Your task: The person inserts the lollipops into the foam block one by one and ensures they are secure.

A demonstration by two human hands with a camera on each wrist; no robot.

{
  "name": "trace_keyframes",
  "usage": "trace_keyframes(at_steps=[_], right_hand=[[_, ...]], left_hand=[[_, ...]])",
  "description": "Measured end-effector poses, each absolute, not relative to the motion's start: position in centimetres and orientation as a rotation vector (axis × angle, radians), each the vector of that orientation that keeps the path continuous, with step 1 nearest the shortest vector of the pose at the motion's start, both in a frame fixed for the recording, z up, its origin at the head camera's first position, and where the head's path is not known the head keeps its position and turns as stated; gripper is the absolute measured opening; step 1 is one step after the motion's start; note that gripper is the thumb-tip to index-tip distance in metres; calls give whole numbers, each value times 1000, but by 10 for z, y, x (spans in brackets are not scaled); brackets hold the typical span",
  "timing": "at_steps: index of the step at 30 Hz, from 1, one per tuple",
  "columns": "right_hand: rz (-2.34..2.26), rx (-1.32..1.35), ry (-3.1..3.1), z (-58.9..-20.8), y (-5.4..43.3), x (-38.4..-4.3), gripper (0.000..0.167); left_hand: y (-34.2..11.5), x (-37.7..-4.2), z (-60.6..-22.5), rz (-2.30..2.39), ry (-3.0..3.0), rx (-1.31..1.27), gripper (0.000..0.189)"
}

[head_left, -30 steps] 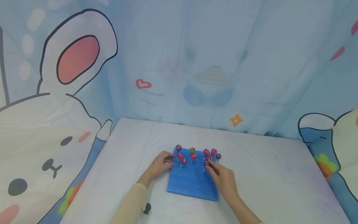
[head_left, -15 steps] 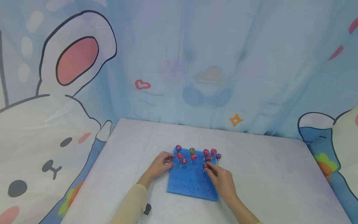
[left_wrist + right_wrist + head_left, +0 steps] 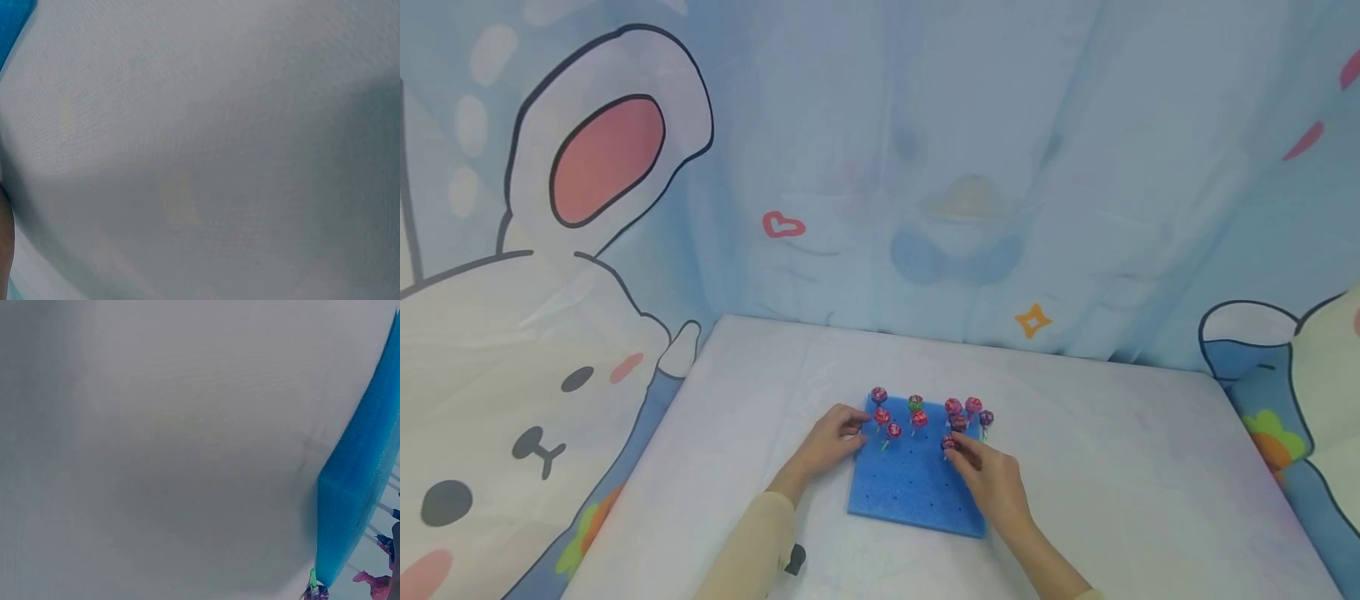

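A blue foam board [image 3: 902,492] with small holes lies on the table, several wrapped lollipops standing in its far half. My right hand [image 3: 996,483] pinches a dark red-and-purple lollipop [image 3: 948,444] between thumb and fingers, over the right part of the board. Just beyond it stands another dark-wrapped lollipop [image 3: 958,423]. At the board's left edge, my left hand [image 3: 829,442] rests with relaxed fingers and thumb apart, near a red lollipop [image 3: 882,416]. The right wrist view catches the board's corner [image 3: 344,500] and several sticks beyond it.
Red lollipops [image 3: 919,419] and a green one [image 3: 915,403] stand mid-board. Pink ones [image 3: 973,405] and a purple one [image 3: 987,418] are at the far right corner. The white-covered table [image 3: 1120,467] meets a printed curtain [image 3: 865,150] behind.
My right hand has moved slightly left and down with the pinched lollipop, which now shows less of its stick. The left hand and the board have stayed put.
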State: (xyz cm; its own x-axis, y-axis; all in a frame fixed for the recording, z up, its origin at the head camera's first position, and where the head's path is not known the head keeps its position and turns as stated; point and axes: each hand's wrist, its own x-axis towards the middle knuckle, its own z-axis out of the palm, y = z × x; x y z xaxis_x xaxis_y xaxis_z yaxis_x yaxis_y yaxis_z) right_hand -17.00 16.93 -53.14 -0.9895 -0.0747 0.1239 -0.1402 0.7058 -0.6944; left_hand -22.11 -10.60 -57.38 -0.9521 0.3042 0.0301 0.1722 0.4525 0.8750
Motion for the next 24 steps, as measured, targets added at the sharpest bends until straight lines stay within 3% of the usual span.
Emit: trace_keyframes(at_steps=[24], right_hand=[[1196, 197, -2793, -534, 175, -170, 39]], left_hand=[[-106, -221, -575, 1499, 2575, 412, 32]])
